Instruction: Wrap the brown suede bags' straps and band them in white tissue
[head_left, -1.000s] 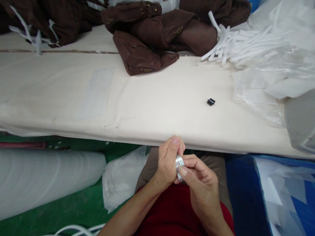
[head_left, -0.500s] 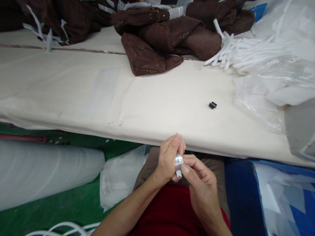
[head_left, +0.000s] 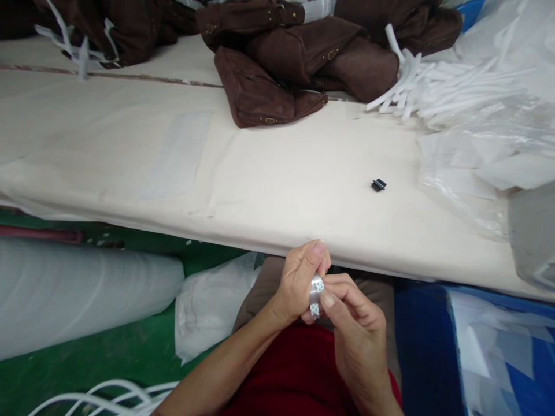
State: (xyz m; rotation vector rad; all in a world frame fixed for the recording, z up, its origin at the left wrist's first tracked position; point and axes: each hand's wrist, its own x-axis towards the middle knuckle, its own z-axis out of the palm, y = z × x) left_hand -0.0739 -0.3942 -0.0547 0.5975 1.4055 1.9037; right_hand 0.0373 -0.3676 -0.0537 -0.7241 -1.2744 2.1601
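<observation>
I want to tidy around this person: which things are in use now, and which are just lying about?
In use:
- silvery band, held in the left hand, its edge at the right hand's fingertips

Apparently just lying about:
- small black piece
- brown bags
- white strips
- clear plastic

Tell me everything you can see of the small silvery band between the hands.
The silvery band is small, curved and shiny, like foil or glossy plastic. Pale, speckled patches mark its upper and lower parts, with a plain stretch between. It is held just off the near edge of the table, its left side hidden in the left grip, while the right grip pinches its right edge. Its full shape cannot be told.
</observation>
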